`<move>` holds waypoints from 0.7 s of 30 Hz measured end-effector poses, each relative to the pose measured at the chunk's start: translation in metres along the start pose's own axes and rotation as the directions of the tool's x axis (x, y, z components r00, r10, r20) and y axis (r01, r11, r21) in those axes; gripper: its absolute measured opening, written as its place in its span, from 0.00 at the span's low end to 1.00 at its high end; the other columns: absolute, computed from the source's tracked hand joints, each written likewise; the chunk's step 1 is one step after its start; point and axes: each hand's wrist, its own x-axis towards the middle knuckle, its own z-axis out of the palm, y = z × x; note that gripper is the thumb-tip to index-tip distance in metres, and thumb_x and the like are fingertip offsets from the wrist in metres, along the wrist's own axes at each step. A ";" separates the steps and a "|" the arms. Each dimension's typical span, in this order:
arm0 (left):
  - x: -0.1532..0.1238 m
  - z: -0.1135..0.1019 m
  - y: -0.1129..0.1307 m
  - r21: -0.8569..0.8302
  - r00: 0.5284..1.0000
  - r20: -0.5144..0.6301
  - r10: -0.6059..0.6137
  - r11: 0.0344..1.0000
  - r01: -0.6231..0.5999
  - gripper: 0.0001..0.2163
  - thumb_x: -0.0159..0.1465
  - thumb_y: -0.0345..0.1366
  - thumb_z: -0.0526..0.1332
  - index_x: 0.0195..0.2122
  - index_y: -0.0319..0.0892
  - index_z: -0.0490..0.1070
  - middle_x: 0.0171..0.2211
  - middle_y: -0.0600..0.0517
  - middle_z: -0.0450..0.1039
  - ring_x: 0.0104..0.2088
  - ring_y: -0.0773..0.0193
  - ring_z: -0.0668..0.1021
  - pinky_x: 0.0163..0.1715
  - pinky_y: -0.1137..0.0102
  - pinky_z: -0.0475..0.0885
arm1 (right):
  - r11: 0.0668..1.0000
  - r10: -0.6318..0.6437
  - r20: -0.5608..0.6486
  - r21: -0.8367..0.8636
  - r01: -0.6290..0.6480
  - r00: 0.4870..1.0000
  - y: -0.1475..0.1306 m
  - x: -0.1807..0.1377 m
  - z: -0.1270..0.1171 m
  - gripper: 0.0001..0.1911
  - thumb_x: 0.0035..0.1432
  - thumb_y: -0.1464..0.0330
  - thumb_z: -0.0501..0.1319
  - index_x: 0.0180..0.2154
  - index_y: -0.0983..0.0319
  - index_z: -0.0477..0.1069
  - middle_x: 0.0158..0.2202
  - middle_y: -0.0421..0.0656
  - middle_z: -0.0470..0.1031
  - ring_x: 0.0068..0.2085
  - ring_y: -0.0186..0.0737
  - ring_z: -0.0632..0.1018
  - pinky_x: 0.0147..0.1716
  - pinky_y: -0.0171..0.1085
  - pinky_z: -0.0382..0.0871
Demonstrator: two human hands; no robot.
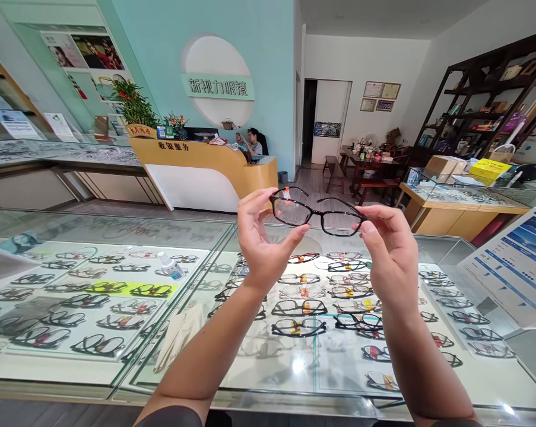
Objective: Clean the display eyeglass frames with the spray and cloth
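A pair of black-framed eyeglasses (316, 212) is held up in the air above a glass display counter (289, 362). My left hand (265, 240) grips its left end, near the hinge, with the thumb below the lens. At the other end my right hand (387, 249) pinches the frame between thumb and fingers. A small red-and-white tag (287, 193) shows by the left lens. Both temples are unfolded and point away from me. Under the glass, below my hands, lie rows of eyeglasses (300, 308), several with coloured tags.
A cream cloth (181, 335) and a small bottle (172, 265) are at the left counter. A printed sheet (514, 270) stands at the right. Beyond are a reception desk (196, 184) with a seated person (252, 143), a wooden table (374, 157) and dark shelves (476, 98).
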 end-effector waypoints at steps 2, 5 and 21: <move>-0.001 0.001 0.000 -0.025 0.999 0.029 0.020 0.999 -0.020 0.34 0.61 0.58 0.74 0.63 0.53 0.65 0.60 0.43 0.69 0.63 0.48 0.75 0.50 0.59 0.79 | 0.999 0.013 0.013 0.031 -0.014 1.000 -0.002 -0.001 0.000 0.12 0.72 0.58 0.61 0.51 0.55 0.74 0.53 0.47 0.79 0.47 0.46 0.82 0.52 0.49 0.78; -0.005 0.003 0.000 -0.037 0.997 0.071 0.027 0.999 -0.025 0.35 0.60 0.58 0.75 0.62 0.52 0.66 0.60 0.43 0.69 0.63 0.47 0.76 0.53 0.56 0.79 | 0.994 0.036 0.084 0.097 -0.044 0.996 -0.006 -0.004 0.001 0.11 0.73 0.58 0.61 0.51 0.54 0.74 0.46 0.45 0.81 0.47 0.46 0.84 0.50 0.48 0.79; 0.004 -0.006 0.018 0.147 0.961 0.235 0.149 0.971 -0.187 0.29 0.61 0.46 0.77 0.59 0.46 0.71 0.56 0.44 0.77 0.57 0.52 0.80 0.56 0.56 0.78 | 0.987 -0.092 0.205 -0.110 0.117 0.974 0.004 0.013 -0.017 0.05 0.69 0.64 0.65 0.44 0.55 0.79 0.48 0.45 0.82 0.52 0.48 0.80 0.52 0.47 0.73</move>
